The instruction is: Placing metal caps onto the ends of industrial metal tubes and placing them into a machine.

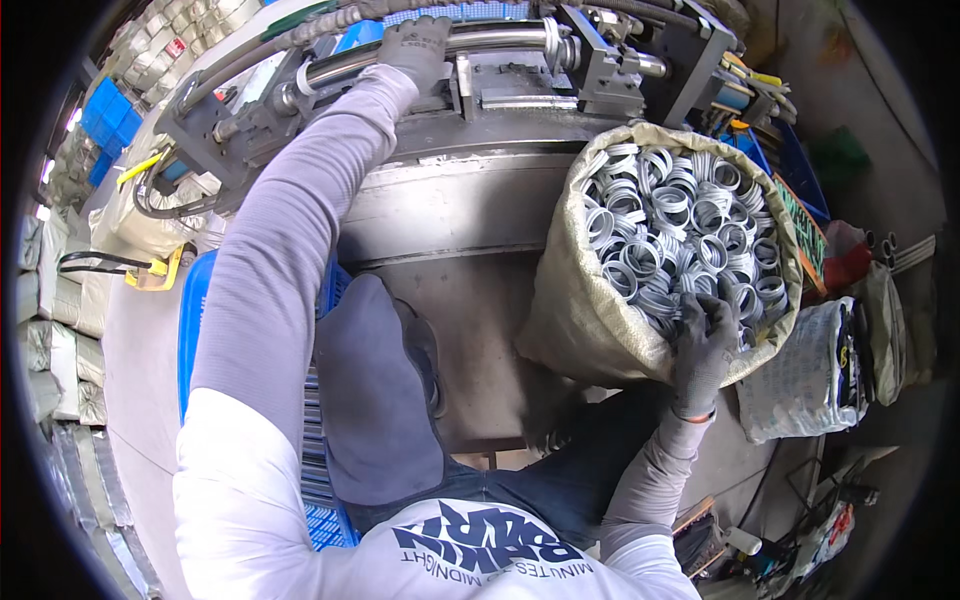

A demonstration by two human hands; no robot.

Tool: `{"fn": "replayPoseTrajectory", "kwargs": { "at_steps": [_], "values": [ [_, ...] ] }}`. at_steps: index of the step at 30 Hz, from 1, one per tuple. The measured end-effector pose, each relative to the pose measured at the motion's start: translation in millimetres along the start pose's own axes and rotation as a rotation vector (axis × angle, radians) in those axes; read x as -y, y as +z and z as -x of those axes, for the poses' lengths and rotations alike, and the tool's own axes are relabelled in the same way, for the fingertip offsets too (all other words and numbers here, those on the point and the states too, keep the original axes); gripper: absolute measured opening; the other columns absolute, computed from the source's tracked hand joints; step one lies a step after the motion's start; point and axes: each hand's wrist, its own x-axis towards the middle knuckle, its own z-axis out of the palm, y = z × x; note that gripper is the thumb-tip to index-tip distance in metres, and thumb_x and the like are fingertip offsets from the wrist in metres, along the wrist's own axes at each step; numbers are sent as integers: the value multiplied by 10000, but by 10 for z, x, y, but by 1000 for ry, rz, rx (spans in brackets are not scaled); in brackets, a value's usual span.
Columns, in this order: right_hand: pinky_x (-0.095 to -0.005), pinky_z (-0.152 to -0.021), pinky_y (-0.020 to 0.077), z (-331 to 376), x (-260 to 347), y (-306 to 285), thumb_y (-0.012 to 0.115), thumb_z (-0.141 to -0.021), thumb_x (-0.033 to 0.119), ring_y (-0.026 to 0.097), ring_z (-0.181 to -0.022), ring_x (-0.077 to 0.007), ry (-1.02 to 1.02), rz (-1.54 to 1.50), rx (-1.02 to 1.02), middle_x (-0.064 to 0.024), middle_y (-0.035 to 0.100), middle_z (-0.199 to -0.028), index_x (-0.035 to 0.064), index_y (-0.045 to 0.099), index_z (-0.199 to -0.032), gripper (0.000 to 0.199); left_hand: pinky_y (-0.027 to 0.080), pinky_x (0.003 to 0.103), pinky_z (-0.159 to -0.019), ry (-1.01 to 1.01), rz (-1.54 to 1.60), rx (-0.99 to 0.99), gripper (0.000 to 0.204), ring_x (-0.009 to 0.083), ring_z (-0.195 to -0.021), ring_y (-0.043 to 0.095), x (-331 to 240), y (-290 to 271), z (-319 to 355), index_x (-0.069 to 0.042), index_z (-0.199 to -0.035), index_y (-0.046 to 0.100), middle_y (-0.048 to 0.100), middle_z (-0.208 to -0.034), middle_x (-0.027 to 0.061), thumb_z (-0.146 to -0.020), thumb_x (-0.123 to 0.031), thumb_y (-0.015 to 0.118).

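Observation:
My left hand, in a grey glove, is closed over a shiny metal tube lying lengthwise in the machine; its fingertips are hidden on the far side. A white ring sits around the tube left of this hand, and another ring circles it near the right end. To the right, an open woven sack is filled with grey threaded rings. At its near side my right hand, also gloved, dips among them with fingers curled around a ring, partly hidden.
The machine with its clamps and hoses spans the far side. A blue crate holding metal tubes stands by my left leg. A wrapped white package sits right of the sack. Stacked wrapped bundles line the left.

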Motion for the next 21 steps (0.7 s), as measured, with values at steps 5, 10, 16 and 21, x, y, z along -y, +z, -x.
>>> {"fn": "replayPoseTrajectory", "kwargs": {
  "at_steps": [5, 10, 16, 21],
  "values": [
    [-475, -1057, 508, -43, 66, -28, 743, -966, 144, 639, -1255, -425, -220, 277, 116, -224, 676, -1375, -18, 755, -1159, 253, 357, 484, -1266, 58, -82, 119, 554, 348, -1410, 577, 142, 323, 24, -119, -1438, 542, 636, -1430, 161, -941, -253, 750],
    [-465, -1071, 496, -70, -57, 39, 735, -966, 138, 629, -1264, -425, -190, 269, 97, -244, 673, -1352, -36, 719, -1266, 348, 467, 489, -1129, 166, 56, -278, 593, 368, -1364, 582, 148, 154, 537, -50, -1468, 527, 629, -1407, 200, -901, -115, 687],
    [-405, -1037, 500, -55, 3, -76, 778, -977, 210, 638, -1212, -345, -213, 212, -96, -206, 649, -1321, -63, 699, -1287, 420, 470, 516, -1064, 85, 410, -288, 453, 423, -1210, 614, 691, -463, 2924, -52, -1365, 634, 670, -1284, 201, -916, -97, 673],
    [-420, -937, 525, -362, -312, 25, 761, -993, 221, 693, -1016, -331, -212, 280, 222, -144, 731, -1154, -29, 726, -1272, 376, 481, 502, -1070, -533, 273, 200, 400, 377, -1204, 649, 1873, 118, 5718, -102, -1328, 674, 714, -1278, 150, -937, -180, 639]
  ]
}}
